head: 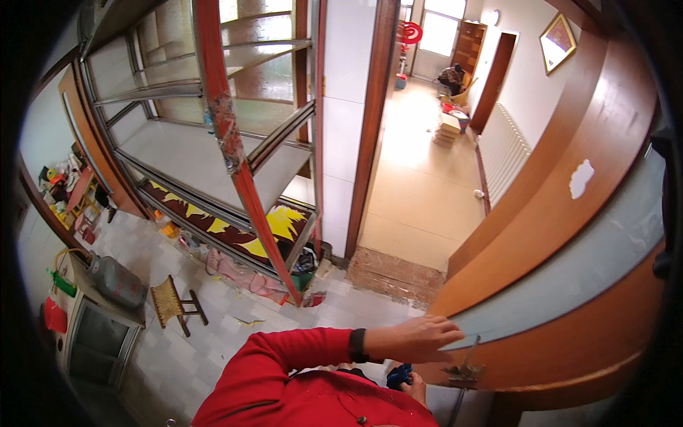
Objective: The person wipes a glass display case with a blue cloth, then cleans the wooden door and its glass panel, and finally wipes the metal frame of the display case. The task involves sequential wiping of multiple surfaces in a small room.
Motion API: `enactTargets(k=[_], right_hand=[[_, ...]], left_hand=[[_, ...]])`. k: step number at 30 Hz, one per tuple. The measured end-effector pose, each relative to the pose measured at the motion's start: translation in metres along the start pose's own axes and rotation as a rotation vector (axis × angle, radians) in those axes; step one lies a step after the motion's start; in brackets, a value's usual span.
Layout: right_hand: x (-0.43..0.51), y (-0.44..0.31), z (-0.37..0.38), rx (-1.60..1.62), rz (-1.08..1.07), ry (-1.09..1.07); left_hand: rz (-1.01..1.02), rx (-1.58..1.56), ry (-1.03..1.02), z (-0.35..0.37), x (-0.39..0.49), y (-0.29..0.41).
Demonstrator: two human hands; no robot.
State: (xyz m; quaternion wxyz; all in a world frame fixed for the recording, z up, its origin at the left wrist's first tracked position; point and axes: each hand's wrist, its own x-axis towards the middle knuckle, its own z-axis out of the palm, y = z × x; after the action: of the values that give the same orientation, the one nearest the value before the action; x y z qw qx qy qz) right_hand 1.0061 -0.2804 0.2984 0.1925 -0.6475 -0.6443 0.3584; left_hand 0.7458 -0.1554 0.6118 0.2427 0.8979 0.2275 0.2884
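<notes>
My left hand (411,339) reaches across my red-sleeved front to the wooden door (523,355). Its fingers are slightly bent, with nothing seen in them, near the glass strip; whether they touch the door cannot be told. Just to their right and below is the metal door handle (464,372). Lower, close to my body, my right hand (417,388) is closed on a dark blue, crumpled item (399,377), perhaps cloth; part of that hand is hidden by my clothing.
A doorway with a worn sill (395,275) opens onto a room with a crouching person (452,77), stacked boxes (447,128) and a radiator (501,147). On the left are a metal-framed shelf (208,160), a folding stool (166,301), a gas cylinder (116,280) and a cabinet (101,341).
</notes>
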Motion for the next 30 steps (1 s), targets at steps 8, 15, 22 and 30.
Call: enactTargets(k=[8,15,22,30], right_hand=[[0.098,-0.170,-0.005,0.322,-0.224,-0.133],[0.120,-0.356,0.028,0.685,-0.380,-0.427],[0.107,-0.488,0.134,0.694,-0.558,-0.474],[0.123,-0.565,0.190,0.715,-0.469,-0.229]], left_hand=[[-0.413,0.140,0.192,-0.045,-0.135,-0.048],[-0.553,0.110,0.448,-0.092,-0.234,-0.069],[-0.733,-0.370,0.549,-0.165,-0.350,-0.079],[-0.616,-0.069,0.824,-0.248,-0.460,-0.098]])
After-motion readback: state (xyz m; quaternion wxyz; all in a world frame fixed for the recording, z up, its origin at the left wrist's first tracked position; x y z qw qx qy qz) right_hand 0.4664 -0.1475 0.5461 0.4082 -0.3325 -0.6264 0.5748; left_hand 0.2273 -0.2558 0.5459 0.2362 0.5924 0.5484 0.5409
